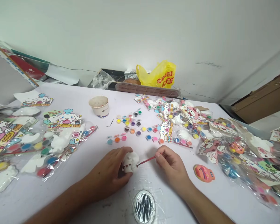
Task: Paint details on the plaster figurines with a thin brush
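Note:
My left hand [116, 168] is closed around the left side of a small white figurine [131, 160], thumb below and fingers above. Dark reddish paint marks show on the figurine's lower part. In my right hand [169, 165] is a thin red paintbrush [147, 160], pinched between thumb and fingers. Its dark tip meets or nearly meets the figurine's right edge. Beyond both hands lie several small paint pots [133, 131] in joined strips, in many colours, some with lids flipped back. A painted pink-and-orange figurine [203, 173] lies to the right of my right hand.
Clear bags with white figurines and paints crowd the left [58, 140] and right [235, 149] of the table. A paper cup [99, 106] stands at the back left. A round silvery disc [144, 207] lies in front of me. Behind the table is a yellow plastic bag [158, 74].

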A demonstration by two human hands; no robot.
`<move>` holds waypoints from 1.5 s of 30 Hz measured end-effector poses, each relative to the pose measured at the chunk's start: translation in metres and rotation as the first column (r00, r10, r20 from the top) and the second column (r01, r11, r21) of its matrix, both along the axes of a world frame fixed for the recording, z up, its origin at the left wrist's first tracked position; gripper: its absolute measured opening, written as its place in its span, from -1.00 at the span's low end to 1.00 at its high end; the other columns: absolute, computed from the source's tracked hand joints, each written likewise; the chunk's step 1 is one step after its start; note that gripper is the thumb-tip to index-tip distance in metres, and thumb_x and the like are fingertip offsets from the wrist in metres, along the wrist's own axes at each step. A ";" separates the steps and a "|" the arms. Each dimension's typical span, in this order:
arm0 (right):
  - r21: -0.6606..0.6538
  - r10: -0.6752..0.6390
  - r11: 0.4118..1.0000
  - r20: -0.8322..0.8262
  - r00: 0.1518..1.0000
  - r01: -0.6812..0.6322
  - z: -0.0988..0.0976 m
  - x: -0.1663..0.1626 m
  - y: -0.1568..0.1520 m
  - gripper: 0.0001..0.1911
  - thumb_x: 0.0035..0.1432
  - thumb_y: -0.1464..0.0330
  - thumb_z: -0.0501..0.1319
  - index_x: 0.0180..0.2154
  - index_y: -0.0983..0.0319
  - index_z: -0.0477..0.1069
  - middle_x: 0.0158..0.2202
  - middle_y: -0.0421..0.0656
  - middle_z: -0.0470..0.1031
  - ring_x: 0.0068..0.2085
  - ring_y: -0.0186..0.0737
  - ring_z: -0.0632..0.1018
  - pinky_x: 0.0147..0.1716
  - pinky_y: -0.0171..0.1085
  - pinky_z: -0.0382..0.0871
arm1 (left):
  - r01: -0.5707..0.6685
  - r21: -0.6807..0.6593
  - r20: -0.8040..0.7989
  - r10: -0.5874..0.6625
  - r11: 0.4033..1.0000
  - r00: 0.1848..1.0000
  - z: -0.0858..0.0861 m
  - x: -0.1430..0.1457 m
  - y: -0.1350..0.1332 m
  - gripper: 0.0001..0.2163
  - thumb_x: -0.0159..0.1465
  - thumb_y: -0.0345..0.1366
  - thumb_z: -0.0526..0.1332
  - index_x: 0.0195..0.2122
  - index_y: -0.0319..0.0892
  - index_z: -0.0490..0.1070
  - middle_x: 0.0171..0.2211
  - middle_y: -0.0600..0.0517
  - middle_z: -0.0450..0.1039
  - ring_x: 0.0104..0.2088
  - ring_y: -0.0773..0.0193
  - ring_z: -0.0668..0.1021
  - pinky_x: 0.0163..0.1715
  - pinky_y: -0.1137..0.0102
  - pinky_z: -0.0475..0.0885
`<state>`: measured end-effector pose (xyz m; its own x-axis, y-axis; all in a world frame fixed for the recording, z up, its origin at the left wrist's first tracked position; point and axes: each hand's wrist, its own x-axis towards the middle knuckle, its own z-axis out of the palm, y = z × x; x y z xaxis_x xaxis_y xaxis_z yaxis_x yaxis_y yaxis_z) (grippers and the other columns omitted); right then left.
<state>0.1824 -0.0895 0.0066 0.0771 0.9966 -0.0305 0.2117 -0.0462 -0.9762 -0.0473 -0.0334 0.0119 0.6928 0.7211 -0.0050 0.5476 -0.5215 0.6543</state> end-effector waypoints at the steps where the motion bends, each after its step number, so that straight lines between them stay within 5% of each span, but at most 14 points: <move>1: 0.003 0.005 1.000 -0.008 1.000 -0.005 0.000 0.000 -0.001 -0.68 0.28 0.13 0.11 -0.42 0.20 0.25 -0.54 -0.31 0.13 -0.50 -0.32 0.15 -0.51 -0.32 0.02 | -0.001 -0.002 -0.001 0.001 1.000 1.000 0.001 0.000 0.000 -0.57 0.22 -0.34 0.19 0.09 -0.05 0.12 -0.06 -0.02 0.38 -0.10 0.09 0.47 -0.11 0.24 0.38; 45: -0.020 0.040 0.999 0.089 0.995 -0.039 0.000 -0.004 -0.002 -0.64 0.26 0.08 0.11 -0.45 0.19 0.24 -0.55 -0.30 0.13 -0.49 -0.30 0.17 -0.50 -0.32 0.06 | 0.006 -0.010 0.002 -0.006 1.000 1.000 0.012 0.004 -0.005 -0.58 0.20 -0.32 0.21 0.09 -0.09 0.20 -0.15 -0.02 0.42 -0.19 0.13 0.49 -0.16 0.26 0.41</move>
<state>0.1786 -0.0916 0.0069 0.0411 0.9982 -0.0431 0.3004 -0.0535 -0.9523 -0.0438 -0.0380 0.0237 0.6974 0.7166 -0.0111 0.5430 -0.5182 0.6608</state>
